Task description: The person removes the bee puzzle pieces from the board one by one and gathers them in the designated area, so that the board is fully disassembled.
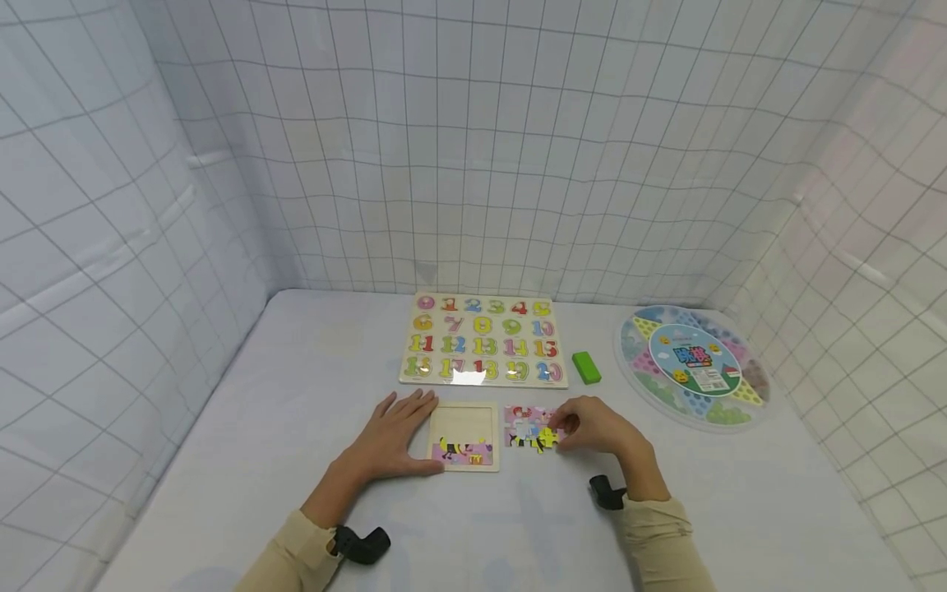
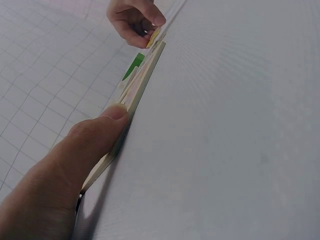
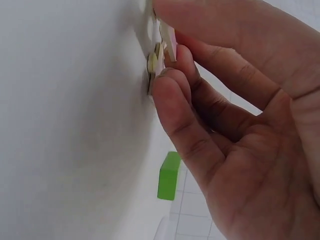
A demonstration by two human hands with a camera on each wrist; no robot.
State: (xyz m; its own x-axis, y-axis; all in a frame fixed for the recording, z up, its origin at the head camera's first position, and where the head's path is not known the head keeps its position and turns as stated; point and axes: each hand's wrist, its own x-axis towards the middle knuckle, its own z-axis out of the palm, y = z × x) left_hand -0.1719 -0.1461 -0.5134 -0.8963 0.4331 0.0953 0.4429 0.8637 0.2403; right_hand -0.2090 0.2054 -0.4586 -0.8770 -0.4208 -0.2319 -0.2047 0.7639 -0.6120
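On the white table [image 1: 244, 460], near its front middle, lies a small wooden jigsaw tray [image 1: 464, 436], mostly bare wood with a strip of coloured pieces filled in along its near edge. The left hand [image 1: 395, 440] rests flat beside it, fingers straight and relaxed, thumb pressed against the tray's left edge; the left wrist view shows that thumb [image 2: 107, 127] lying along the thin rim of the tray [image 2: 135, 95], gripping nothing. Just right of the tray sits a loose cluster of jigsaw pieces [image 1: 527, 426], pink, white and yellow. The right hand [image 1: 602, 432] is at the cluster's right side, its fingers curled and pinching one piece [image 3: 162, 50] between thumb and fingertips, the piece touching the table surface. Behind the hands lies a wooden number puzzle board [image 1: 484, 339], with coloured numerals one to twenty in rows. A green block [image 1: 586, 367] lies just right of that board, and farther right sits a round plastic game tray [image 1: 691, 366] with a printed label at its centre. Gridded white cloth walls [image 1: 473, 148] surround the table.
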